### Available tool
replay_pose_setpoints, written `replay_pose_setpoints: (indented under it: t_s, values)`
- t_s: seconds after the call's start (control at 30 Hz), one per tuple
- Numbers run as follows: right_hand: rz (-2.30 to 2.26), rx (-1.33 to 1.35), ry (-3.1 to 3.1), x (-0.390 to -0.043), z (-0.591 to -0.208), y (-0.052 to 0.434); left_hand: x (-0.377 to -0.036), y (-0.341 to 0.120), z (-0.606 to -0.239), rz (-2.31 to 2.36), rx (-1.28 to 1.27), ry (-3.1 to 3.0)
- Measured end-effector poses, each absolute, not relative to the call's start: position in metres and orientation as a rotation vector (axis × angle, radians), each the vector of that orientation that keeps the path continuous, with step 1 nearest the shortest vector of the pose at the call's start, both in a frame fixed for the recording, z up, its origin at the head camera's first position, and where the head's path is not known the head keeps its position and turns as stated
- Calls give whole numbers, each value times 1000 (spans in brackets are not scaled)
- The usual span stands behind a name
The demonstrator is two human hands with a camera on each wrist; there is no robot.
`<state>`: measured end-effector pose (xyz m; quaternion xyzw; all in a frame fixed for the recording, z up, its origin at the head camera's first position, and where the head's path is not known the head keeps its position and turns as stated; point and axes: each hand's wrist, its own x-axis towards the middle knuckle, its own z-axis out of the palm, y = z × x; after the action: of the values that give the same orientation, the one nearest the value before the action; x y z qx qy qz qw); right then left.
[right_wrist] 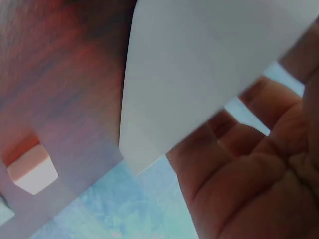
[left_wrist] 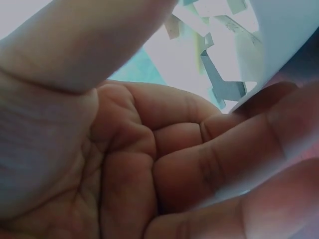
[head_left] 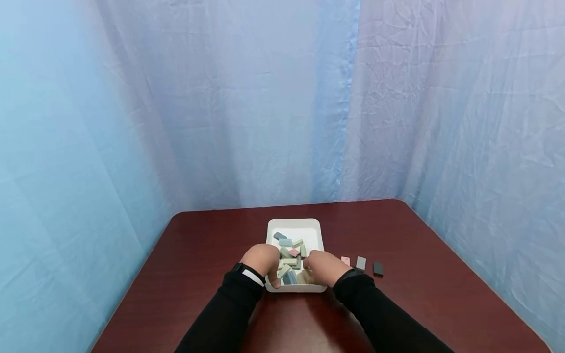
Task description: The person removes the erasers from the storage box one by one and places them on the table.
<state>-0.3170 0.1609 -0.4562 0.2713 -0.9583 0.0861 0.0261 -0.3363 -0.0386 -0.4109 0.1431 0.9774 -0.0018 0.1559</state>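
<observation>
The left hand grips the near-left corner of the white tray, thumb inside over the rim and fingers curled under the wall. The tray stands mid-tabletop with its long axis running away from the person, and the loose pastel blocks lie heaped in its near half, between the two hands. The right hand clasps the near-right wall, and just right of it a pink block, a grey block and a dark block lie in a row.
</observation>
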Motion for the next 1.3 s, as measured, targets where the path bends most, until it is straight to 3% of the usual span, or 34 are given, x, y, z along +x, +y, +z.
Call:
replay_pose_setpoints:
  t_s: [0.93,1.3]
  values:
    - [571,753,-2816,-314,-458,166,-333,-36,-407,-33,418,2800]
    - [744,432,-2842,-315,-449,206,-330,-38,-404,-12,386,2784]
